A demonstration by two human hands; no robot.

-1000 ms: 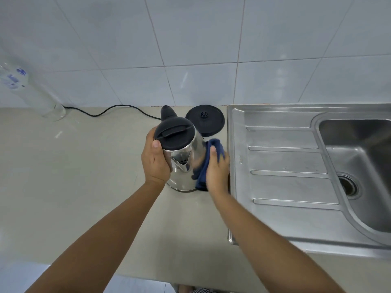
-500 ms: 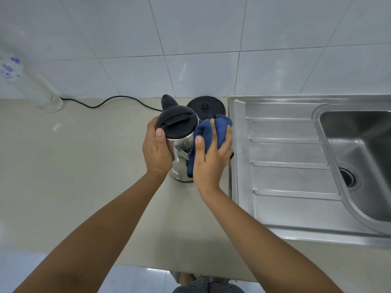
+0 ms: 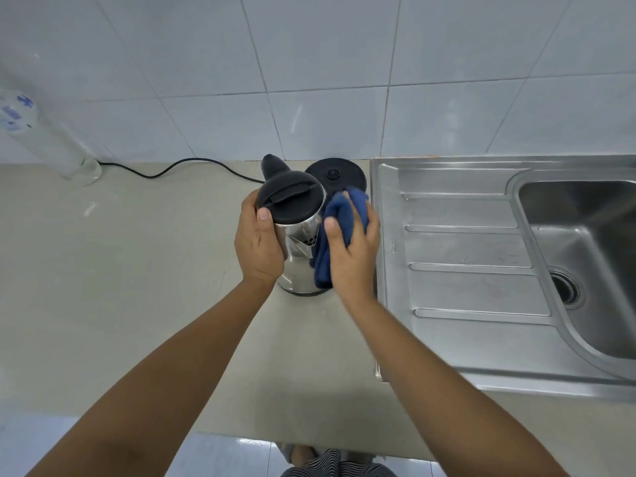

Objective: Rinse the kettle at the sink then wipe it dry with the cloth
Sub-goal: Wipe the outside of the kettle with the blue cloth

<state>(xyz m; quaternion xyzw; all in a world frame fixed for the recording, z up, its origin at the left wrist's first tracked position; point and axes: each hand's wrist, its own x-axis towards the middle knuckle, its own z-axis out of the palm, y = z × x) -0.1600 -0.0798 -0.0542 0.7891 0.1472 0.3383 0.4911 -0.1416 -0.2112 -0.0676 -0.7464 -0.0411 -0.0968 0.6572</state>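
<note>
A steel kettle [image 3: 300, 246] with a black lid [image 3: 290, 197] stands upright on the beige counter [image 3: 120, 270], just left of the sink unit. My left hand [image 3: 258, 246] grips its left side below the lid. My right hand [image 3: 352, 256] presses a dark blue cloth [image 3: 339, 218] against the kettle's right side. The cloth hangs down to near the kettle's foot. The kettle's handle sticks out at the back, partly hidden by the lid.
The round black kettle base [image 3: 335, 173] lies behind the kettle, its black cord [image 3: 179, 168] running left along the wall. A clear plastic bottle [image 3: 44, 139] stands at the far left. The steel drainboard [image 3: 464, 256] and sink bowl [image 3: 592, 256] fill the right.
My right hand with the cloth rose from low on the kettle's right side toward the top, then shifted slightly right and down. My left hand kept its grip.
</note>
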